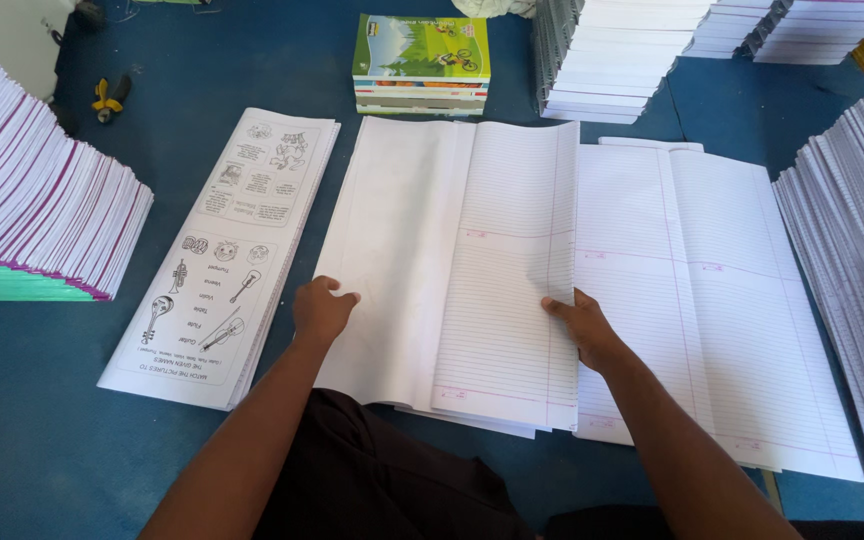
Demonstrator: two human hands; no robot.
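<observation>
Head view: the left hand (322, 310) rests with fingers curled loosely on the left edge of a blank white sheet stack (392, 250), pressing it rather than gripping. The right hand (580, 322) pinches the right edge of a ruled paper bundle (507, 280), which lies over the blank sheets on the blue table (32, 420). More ruled sheets (712, 290) lie just beside the right hand; printed picture sheets (222, 255) lie left of the left hand.

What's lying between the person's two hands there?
In the head view, between the left hand and right hand lies a blank white sheet, overlapped on its right by a lined sheet whose edge the right hand grips.
</observation>
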